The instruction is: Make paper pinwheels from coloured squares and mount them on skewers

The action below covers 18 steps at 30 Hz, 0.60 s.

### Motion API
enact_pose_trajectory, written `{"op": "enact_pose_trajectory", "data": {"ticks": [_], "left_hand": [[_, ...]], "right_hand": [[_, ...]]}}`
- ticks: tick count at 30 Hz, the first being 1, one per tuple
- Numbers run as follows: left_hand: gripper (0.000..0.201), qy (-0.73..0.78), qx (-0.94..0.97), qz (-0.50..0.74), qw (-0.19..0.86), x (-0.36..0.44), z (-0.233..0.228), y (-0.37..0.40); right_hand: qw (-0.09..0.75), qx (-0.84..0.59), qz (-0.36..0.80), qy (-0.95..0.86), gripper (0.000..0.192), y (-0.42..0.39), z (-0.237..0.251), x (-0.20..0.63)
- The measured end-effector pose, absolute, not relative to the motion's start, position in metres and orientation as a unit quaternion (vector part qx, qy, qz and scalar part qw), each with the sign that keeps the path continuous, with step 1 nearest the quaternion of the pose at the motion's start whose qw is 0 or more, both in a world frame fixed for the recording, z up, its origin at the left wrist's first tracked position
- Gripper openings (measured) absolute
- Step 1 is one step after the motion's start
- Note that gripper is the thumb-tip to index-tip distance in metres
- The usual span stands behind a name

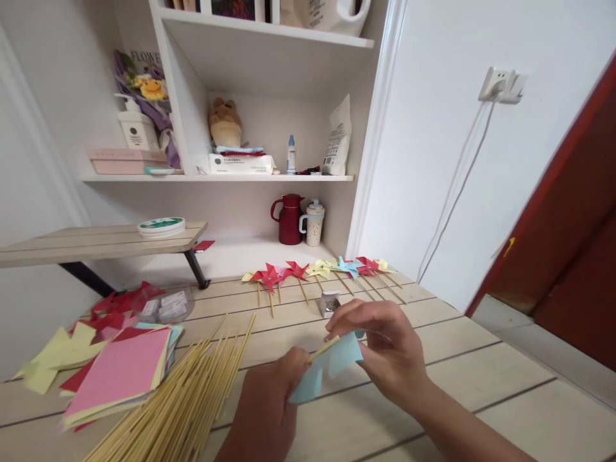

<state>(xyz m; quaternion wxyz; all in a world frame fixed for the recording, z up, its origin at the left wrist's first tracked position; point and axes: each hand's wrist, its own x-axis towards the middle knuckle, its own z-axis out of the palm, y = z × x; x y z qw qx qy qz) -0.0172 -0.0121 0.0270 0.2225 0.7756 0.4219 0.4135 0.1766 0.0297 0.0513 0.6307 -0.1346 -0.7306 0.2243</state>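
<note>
Both hands meet low over the near middle of the table [481,359]; the left hand [269,404] is closed, pinching a thin wooden stick [323,350] and the lower fold of a light blue paper pinwheel [332,366], while the right hand [380,346] curls its fingers around the upper blades. Going from the left: yellow and red paper scraps [62,350] lie far left; a stack of coloured paper sheets [120,372] sits near them; a loose bundle of bamboo sticks [192,398] fans toward the centre; a small metal box [330,303] stands just beyond the hands; a row of finished pinwheels [317,271] lines the far edge. To seat the blades well, I judge the stick should be held steady while the folded corners stay stacked at the centre; squeezing hard would crease the paper.
</note>
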Motion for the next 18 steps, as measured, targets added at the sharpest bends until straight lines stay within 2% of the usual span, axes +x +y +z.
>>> {"op": "enact_pose_trajectory", "data": {"ticks": [3,7,9,13,18], "left_hand": [[0.018,0.418,0.811,0.397,0.096,-0.02,0.025,-0.011],[0.021,0.389,0.809,0.415,-0.151,-0.023,0.027,-0.011],[0.023,0.38,0.789,0.423,-0.232,-0.023,0.03,-0.011],[0.024,0.379,0.768,0.413,-0.31,-0.022,0.037,-0.012],[0.026,0.385,0.755,0.406,-0.343,-0.022,0.038,-0.014]], "right_hand": [[0.617,-0.135,0.189,-0.752,0.04,0.03,0.052,0.179],[0.587,-0.109,0.123,-0.793,0.026,0.029,0.059,0.182],[0.583,-0.096,0.108,-0.799,0.024,0.029,0.061,0.183],[0.589,-0.074,0.092,-0.8,0.026,0.031,0.059,0.183],[0.588,-0.057,0.073,-0.803,0.03,0.031,0.058,0.183]]}}
